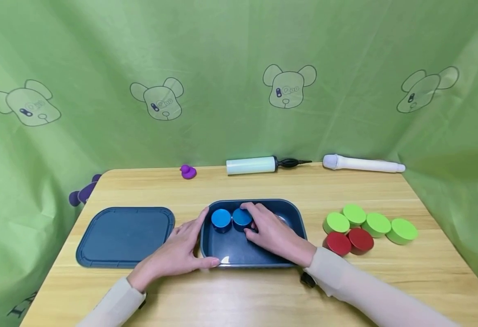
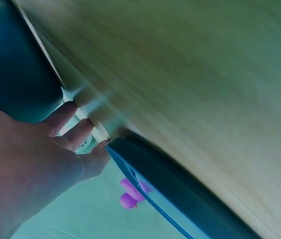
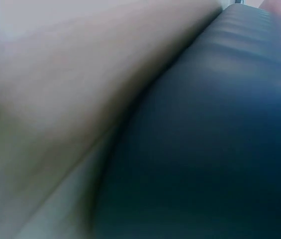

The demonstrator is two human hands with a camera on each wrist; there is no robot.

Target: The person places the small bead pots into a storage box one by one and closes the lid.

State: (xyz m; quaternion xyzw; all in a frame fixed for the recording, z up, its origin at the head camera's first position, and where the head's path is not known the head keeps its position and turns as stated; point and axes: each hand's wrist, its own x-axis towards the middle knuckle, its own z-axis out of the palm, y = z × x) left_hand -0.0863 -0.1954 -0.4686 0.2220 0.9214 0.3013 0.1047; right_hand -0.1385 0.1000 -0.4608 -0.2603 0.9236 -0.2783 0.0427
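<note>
Green curtain (image 1: 222, 50) with outlined animal heads hung behind a light wooden table (image 1: 239, 297), and on this table we saw the two hands at work over a dark blue container (image 1: 239, 256). Near its left end, inside, stood the left blue cylinder (image 1: 221, 218) and the right blue cylinder (image 1: 241, 218), side by side; we could not tell if they were touching. Our right hand (image 1: 272, 230) reached into the container and pinched the right blue cylinder – the index finger was bent at its far side, the thumb was at its near side. Our left hand (image 1: 181, 250) rested against the container's left end, with the fingers along the side, and the thumb stretched apart from them to the near rim. In the right wrist view we had mostly the blurred outer wall of the container.

To the left of the container lay a flat dark blue lid (image 1: 126, 236). On the right, well apart from our right hand, four green cylinders (image 1: 376, 224) stood together, with two red cylinders (image 1: 361, 240) just in front of them. Along the back edge we noticed three more objects – a purple toy duck (image 1: 188, 172), a pale hand pump (image 1: 251, 165) and a white microphone (image 1: 363, 163).
</note>
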